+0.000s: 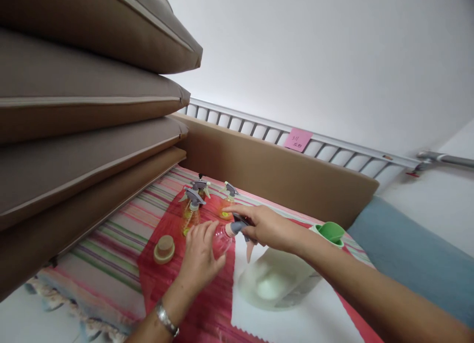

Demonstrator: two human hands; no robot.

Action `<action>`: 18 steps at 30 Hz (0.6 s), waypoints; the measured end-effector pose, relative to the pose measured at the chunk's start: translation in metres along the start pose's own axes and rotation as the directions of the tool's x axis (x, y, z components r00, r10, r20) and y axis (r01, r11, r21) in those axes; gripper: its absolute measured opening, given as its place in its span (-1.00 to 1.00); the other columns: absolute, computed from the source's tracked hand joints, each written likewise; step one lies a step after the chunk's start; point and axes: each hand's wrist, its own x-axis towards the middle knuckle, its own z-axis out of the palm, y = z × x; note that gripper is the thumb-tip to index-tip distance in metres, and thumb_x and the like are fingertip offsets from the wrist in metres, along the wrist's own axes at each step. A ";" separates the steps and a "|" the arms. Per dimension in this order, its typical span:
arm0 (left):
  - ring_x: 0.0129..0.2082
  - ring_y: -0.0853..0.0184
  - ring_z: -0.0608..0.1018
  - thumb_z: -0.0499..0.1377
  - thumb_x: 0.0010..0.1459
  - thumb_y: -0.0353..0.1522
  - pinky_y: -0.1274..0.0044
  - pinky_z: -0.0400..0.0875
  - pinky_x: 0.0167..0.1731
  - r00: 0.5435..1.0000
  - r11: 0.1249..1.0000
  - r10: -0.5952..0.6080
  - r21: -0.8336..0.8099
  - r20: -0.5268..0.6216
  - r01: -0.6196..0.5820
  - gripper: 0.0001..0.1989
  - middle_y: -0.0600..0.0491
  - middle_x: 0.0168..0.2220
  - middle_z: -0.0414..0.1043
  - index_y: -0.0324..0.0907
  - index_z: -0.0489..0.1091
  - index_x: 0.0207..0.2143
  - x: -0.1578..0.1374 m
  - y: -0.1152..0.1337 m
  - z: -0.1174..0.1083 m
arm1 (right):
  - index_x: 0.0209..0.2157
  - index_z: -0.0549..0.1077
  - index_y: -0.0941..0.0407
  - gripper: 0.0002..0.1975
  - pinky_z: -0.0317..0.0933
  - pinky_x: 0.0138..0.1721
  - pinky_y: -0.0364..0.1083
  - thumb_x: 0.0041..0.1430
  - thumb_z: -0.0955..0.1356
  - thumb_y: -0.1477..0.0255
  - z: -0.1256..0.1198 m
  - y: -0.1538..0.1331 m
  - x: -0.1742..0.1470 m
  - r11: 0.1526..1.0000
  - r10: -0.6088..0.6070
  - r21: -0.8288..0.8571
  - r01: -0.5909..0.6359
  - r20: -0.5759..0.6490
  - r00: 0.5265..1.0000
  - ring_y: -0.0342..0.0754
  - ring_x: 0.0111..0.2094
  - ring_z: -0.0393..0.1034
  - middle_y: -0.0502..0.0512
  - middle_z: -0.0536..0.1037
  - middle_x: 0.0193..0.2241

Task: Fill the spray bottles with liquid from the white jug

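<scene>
A pinkish clear spray bottle [223, 240] is tilted between my two hands. My left hand [200, 251] is closed around its body. My right hand [264, 227] grips the grey spray head [237, 226] at the bottle's neck, index finger stretched along the top. Whether the head is screwed down tight cannot be made out. Behind my hands stand several other spray bottles, among them a clear one [191, 215] and a yellowish one [226, 207]. Below my right forearm is a large translucent container [274, 279] on a white cloth [296, 325].
A round beige lid-like piece [164, 249] lies on the red sheet [150, 279] at left. A green scoop-shaped piece [331, 230] is beyond my right forearm. Stacked cushions [85, 106] rise at left; a brown board [274, 160] borders the back.
</scene>
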 end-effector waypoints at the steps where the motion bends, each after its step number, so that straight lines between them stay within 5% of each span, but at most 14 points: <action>1: 0.00 0.11 0.31 0.18 -0.05 -0.33 0.20 0.13 0.02 1.000 1.000 -0.005 -0.013 -0.003 0.005 -0.40 -0.13 -0.01 0.28 -0.19 0.11 0.08 0.000 0.000 -0.001 | 0.05 0.31 -0.05 -0.39 0.18 -0.60 -0.29 -0.05 0.22 0.70 0.000 -0.002 0.000 0.999 -0.034 -0.001 0.034 0.008 0.999 -0.29 -0.63 0.32 -0.08 0.50 -0.38; 4: 0.00 0.10 0.30 0.17 -0.05 -0.34 0.19 0.11 0.04 1.000 1.000 0.000 -0.006 -0.024 0.000 -0.40 -0.12 -0.01 0.28 -0.18 0.11 0.08 -0.001 -0.001 -0.004 | 0.09 0.24 -0.04 -0.37 0.16 -0.66 -0.28 -0.05 0.28 0.64 0.000 -0.002 0.004 0.998 -0.008 0.059 0.007 0.009 1.000 -0.26 -0.66 0.33 -0.09 0.50 -0.43; 8: 0.02 0.09 0.29 0.15 -0.05 -0.36 0.15 0.04 0.07 0.998 0.998 0.037 0.042 -0.040 -0.035 -0.40 -0.12 0.00 0.28 -0.17 0.11 0.10 -0.003 0.001 -0.003 | -0.01 0.27 0.16 -0.42 0.09 -0.77 -0.24 -0.14 0.42 0.44 0.003 0.010 0.017 0.944 0.236 0.227 -0.238 0.034 0.971 -0.20 -0.79 0.24 -0.14 0.40 -0.70; 18: 0.05 0.07 0.28 0.15 -0.05 -0.42 0.12 -0.02 0.09 0.997 0.996 0.058 0.074 -0.050 -0.054 -0.40 -0.14 0.03 0.28 -0.16 0.15 0.09 -0.004 0.007 -0.007 | -0.46 0.37 0.16 -0.71 0.18 -0.71 -0.21 -0.27 0.49 0.44 0.011 0.023 0.028 0.866 0.374 0.319 -0.384 0.095 0.923 -0.13 -0.71 0.35 0.02 0.49 -0.67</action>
